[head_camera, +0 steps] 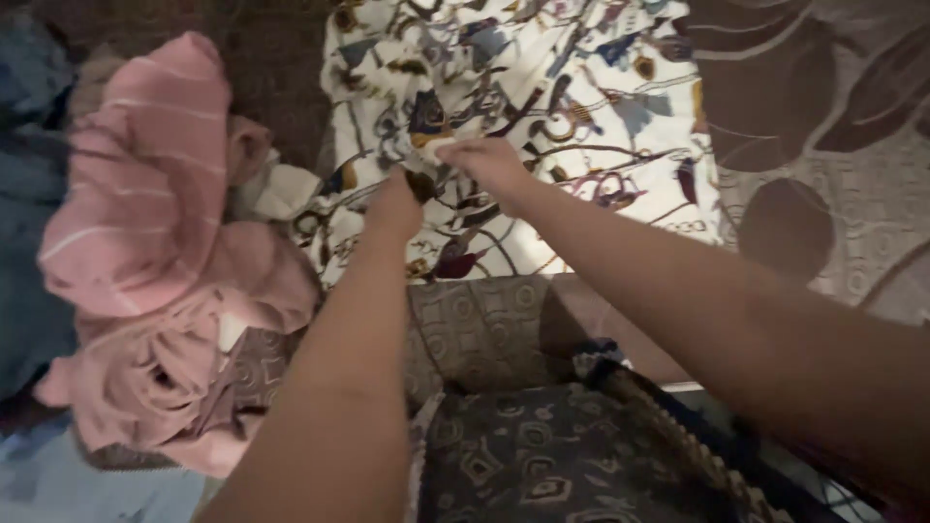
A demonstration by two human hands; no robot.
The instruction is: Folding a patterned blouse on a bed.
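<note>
A white cloth (581,107) printed with many coloured shapes lies spread over the upper middle of the head view. Both my arms reach out over it. My left hand (395,205) is closed on the cloth near its lower left part. My right hand (489,163) pinches the same cloth just to the right, fingers bunched on a fold. The two hands sit close together, almost touching. Blur hides the fingertips.
A heap of pink garments (155,261), one with thin white stripes, lies at the left. Blue fabric (29,194) lies beyond it at the far left. A brown patterned cover (833,145) fills the right. A dark patterned cushion (523,455) sits below my arms.
</note>
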